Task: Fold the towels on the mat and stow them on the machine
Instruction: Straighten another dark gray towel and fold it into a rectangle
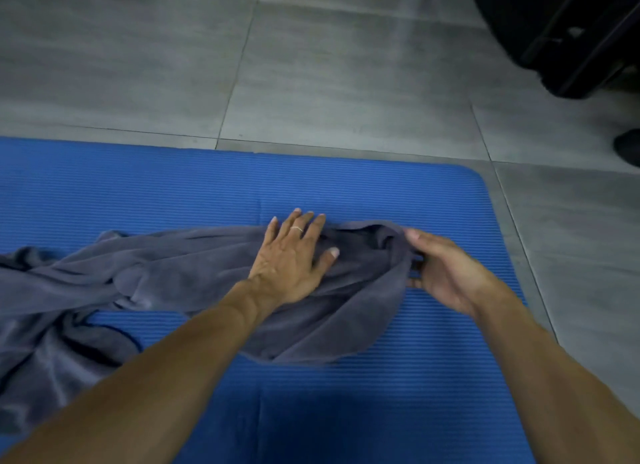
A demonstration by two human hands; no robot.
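Observation:
A grey towel [166,273] lies rumpled across the blue ribbed mat [346,189], stretching from the left edge to the middle right. My left hand [291,255] presses flat on the towel with its fingers spread. My right hand [446,273] pinches the towel's right end, where the cloth bunches up against the thumb and fingers. The towel's lower left part is heaped and creased.
Grey floor tiles [311,65] lie beyond the mat's far and right edges. A black machine base [571,40] stands at the upper right corner. A small dark object [628,146] shows at the right edge.

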